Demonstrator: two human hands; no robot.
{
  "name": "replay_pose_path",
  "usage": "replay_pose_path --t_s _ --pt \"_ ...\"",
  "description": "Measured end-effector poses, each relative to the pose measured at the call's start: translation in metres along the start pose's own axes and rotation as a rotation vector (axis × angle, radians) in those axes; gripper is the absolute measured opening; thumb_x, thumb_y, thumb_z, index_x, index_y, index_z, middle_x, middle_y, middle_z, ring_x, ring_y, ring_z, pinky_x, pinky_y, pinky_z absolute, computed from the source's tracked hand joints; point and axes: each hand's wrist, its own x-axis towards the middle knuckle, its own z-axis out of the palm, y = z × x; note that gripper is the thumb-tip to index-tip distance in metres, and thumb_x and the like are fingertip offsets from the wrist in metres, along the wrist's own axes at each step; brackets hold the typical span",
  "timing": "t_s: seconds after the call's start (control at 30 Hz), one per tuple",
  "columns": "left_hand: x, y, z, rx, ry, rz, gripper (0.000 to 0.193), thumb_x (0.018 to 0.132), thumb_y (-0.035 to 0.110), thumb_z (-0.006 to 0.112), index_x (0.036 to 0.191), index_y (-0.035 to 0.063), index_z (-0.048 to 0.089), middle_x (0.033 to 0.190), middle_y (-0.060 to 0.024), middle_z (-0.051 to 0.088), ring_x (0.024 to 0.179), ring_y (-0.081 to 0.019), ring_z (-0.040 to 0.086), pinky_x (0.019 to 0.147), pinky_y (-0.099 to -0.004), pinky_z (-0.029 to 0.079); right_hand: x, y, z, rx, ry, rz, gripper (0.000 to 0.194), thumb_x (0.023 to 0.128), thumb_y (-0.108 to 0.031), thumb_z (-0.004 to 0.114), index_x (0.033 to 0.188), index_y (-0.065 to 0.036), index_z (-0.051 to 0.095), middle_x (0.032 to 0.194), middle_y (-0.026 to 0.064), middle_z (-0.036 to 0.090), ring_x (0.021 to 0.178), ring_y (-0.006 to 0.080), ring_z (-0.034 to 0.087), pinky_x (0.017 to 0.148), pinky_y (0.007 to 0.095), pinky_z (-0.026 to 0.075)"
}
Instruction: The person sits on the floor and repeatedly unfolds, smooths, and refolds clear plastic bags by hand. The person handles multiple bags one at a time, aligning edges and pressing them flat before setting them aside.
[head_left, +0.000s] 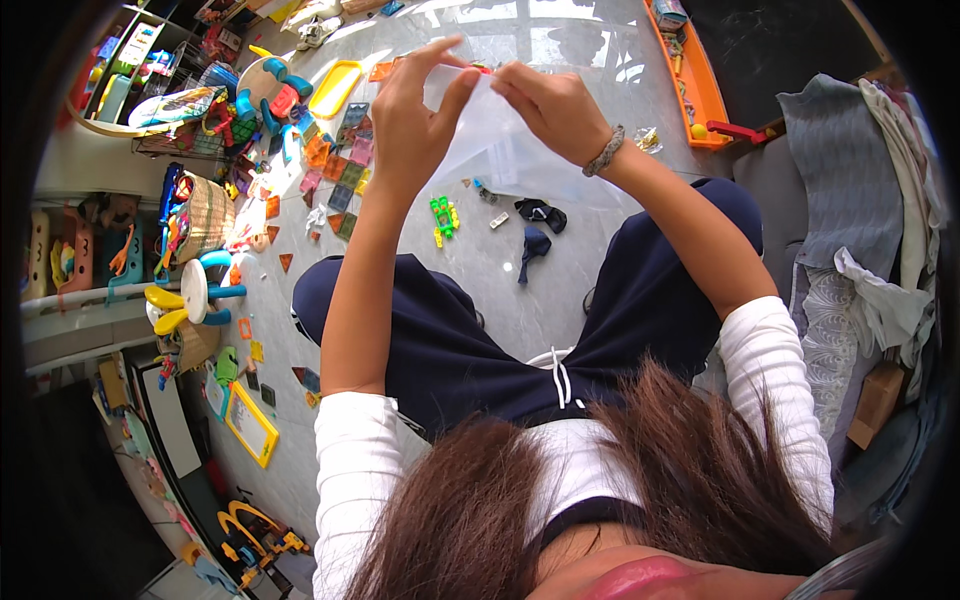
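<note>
A translucent plastic bag (499, 142) hangs in front of me above the floor. My right hand (555, 112) pinches its top edge, where a bit of red shows. At the same edge, my left hand (412, 112) has its thumb tip against the plastic, forefinger stretched out above; its other fingertips are hidden. Below the bag on the tiles lie a green and yellow plastic toy (444, 219), a small whitish block (499, 220), a black cloth piece (541, 214) and a navy cloth piece (533, 251). A small blue and dark toy (484, 190) lies partly behind the plastic.
Magnetic tiles (335, 166) and other toys spread over the floor at left. A small stool (196, 291), a woven basket (208, 217) and a yellow-framed board (251, 425) are there too. An orange tray (686, 82) stands far right, near a sofa with draped fabric (847, 165).
</note>
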Motion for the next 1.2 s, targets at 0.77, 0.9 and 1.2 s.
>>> replay_pose_path --t_s 0.77,0.9,1.2 --pt "-0.005 -0.034 -0.074 0.183 0.44 -0.08 0.017 0.093 0.019 0.055 0.086 0.0036 0.057 0.06 -0.0018 0.06 0.051 -0.0061 0.058 0.047 -0.0182 0.042 -0.021 0.088 -0.027 0.163 -0.775 1.289 0.075 0.084 -0.068 0.036 0.087 0.001 0.067 0.082 0.0116 0.069 0.084 0.0213 0.067 0.077 0.0339 0.048" --pt "-0.004 -0.035 -0.079 0.118 0.498 -0.126 0.019 0.094 0.02 0.054 0.087 0.0027 0.056 0.062 -0.0022 0.06 0.051 -0.0058 0.056 0.045 -0.0174 0.04 -0.031 0.09 -0.014 0.494 -0.497 1.232 0.058 0.084 -0.061 0.048 0.086 -0.007 0.068 0.092 0.0066 0.067 0.085 0.0165 0.062 0.084 0.0319 0.042" --pt "-0.006 -0.034 -0.085 -0.016 0.499 -0.168 0.019 0.095 0.02 0.051 0.089 0.0024 0.056 0.057 -0.0012 0.053 0.047 -0.0052 0.046 0.043 -0.0177 0.035 -0.023 0.107 -0.01 0.947 -0.204 1.301 0.039 0.08 -0.042 0.067 0.103 -0.012 0.06 0.097 0.0022 0.062 0.093 0.0136 0.056 0.087 0.0309 0.041"
